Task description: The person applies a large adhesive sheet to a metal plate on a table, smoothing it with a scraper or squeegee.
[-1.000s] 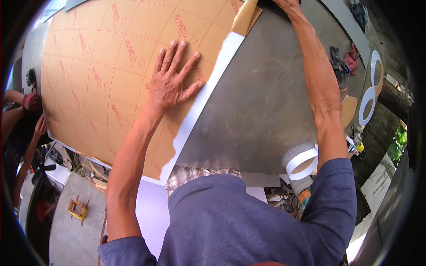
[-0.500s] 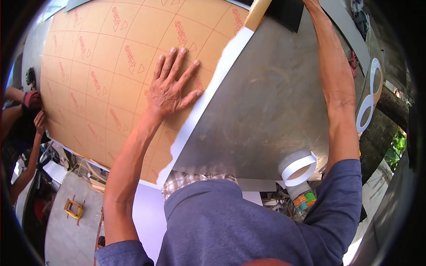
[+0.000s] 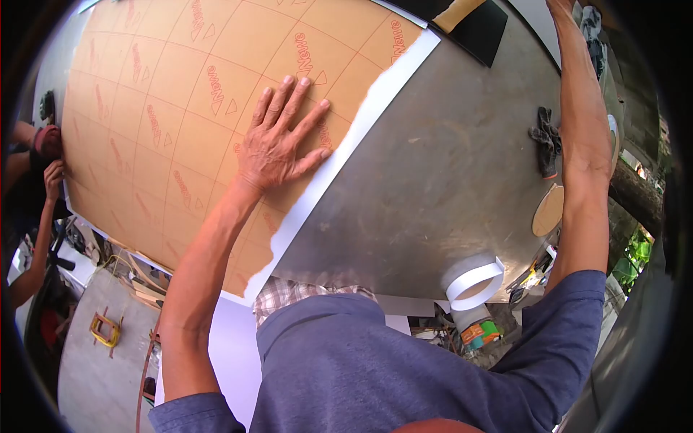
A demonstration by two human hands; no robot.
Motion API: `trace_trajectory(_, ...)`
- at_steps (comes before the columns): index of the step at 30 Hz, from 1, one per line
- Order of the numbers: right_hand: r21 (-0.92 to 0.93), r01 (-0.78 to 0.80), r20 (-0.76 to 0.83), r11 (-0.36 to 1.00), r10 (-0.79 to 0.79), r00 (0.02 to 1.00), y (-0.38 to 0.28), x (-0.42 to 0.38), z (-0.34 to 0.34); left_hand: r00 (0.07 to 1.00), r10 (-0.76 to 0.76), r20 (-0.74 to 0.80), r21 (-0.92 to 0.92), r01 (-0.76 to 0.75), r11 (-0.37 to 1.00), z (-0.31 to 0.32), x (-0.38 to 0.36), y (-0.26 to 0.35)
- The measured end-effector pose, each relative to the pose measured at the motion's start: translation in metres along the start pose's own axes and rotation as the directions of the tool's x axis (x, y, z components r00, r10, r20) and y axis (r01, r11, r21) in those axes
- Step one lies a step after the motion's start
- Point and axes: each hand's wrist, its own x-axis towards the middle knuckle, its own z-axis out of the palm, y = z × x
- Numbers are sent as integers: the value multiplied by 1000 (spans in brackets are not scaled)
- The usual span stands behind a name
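Observation:
My left hand (image 3: 278, 148) lies flat with fingers spread on a large sheet (image 3: 195, 137) covered in brown paper with red print and grid lines. A ragged torn edge of the paper leaves a bare white strip (image 3: 361, 119) along the sheet's right side. My right arm reaches up the right side, and only the base of my right hand (image 3: 561, 4) shows at the top edge; its fingers are out of frame. Near it, a torn brown paper strip (image 3: 458, 13) rests over a black flat piece (image 3: 484, 32). Under everything is a grey metal tabletop (image 3: 426, 173).
A white tape roll (image 3: 474, 283) stands at the table's near edge. Dark gloves (image 3: 546, 142) and an oval brown piece (image 3: 548, 210) lie by my right forearm. At far left, another person's hand (image 3: 53, 177) touches the sheet's edge. A yellow reel (image 3: 105, 330) sits on a lower grey surface.
My right arm has swung right and outward. The brown paper strip now lies apart from the sheet's corner. The view has shifted, uncovering the gloves; my left hand stays on the sheet.

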Motion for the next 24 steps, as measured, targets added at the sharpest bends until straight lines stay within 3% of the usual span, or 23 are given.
trace_trajectory(1, 125, -27, -40, 992, 32, 999, -33, -5, -40, 1000, 1, 1, 8, -2, 1000, 0, 0, 0)
trace_trajectory(3, 303, 46, -199, 952, 16, 980, 8, 20, -68, 1000, 3, -7, 18, -3, 1000, 0, 0, -1)
trace_trajectory(4, 703, 56, -82, 709, 3, 997, 53, 39, -88, 1000, 5, -10, 13, -5, 1000, 0, -1, -1)
trace_trajectory(5, 949, 5, 16, 315, -65, 998, 84, 53, -103, 1000, 8, -16, 8, -8, 1000, 1, -1, 0)
trace_trajectory(6, 649, 121, -155, 751, -25, 988, 47, 30, -125, 999, 26, -31, -1, -26, 1000, 3, 1, 2)
trace_trajectory(7, 173, 131, -321, 976, -70, 944, 0, -1, -139, 998, 36, -42, 3, -35, 999, 6, 1, 1)
trace_trajectory(8, 199, 52, -339, 979, 18, 941, -25, -30, -150, 999, 32, -42, 21, -32, 999, 6, -3, -3)
trace_trajectory(10, 555, -158, -120, 817, 267, 956, -56, -104, -163, 994, 40, -104, 5, -40, 999, 7, -6, -4)
trace_trajectory(12, 728, -385, 143, 567, 423, 895, -93, -187, -162, 987, 55, -153, 43, -49, 998, 9, -10, -5)
trace_trajectory(13, 749, -480, 317, 456, 389, 865, -75, -233, -153, 979, 67, -193, 33, -62, 998, 13, -12, -9)
trace_trajectory(15, 762, -586, 432, 276, 458, 777, -155, -318, -148, 965, 50, -259, -8, -53, 999, 23, -16, -9)
trace_trajectory(16, 729, -657, 493, 190, 519, 698, -188, -354, -147, 957, -75, -281, -95, 50, 994, 23, -18, 4)
trace_trajectory(17, 689, -715, 549, 118, 559, 621, -219, -383, -149, 939, -178, -293, -300, 87, 950, 8, -24, 27)
trace_trajectory(19, 653, -711, 733, -261, 453, 507, -246, -449, -145, 932, -311, -187, -779, 53, 625, -19, -46, 84)
trace_trajectory(21, 459, -695, 855, -553, 63, 515, -237, -511, -132, 941, -320, -111, -936, 9, 351, -27, -67, 142)
trace_trajectory(23, 497, -638, 868, -588, 313, 386, -315, -495, -149, 950, -243, -198, -829, -30, 559, -6, -89, 179)
trace_trajectory(24, 514, -615, 853, -597, 427, 299, -344, -491, -158, 914, -354, -200, -868, 3, 497, -4, -96, 182)
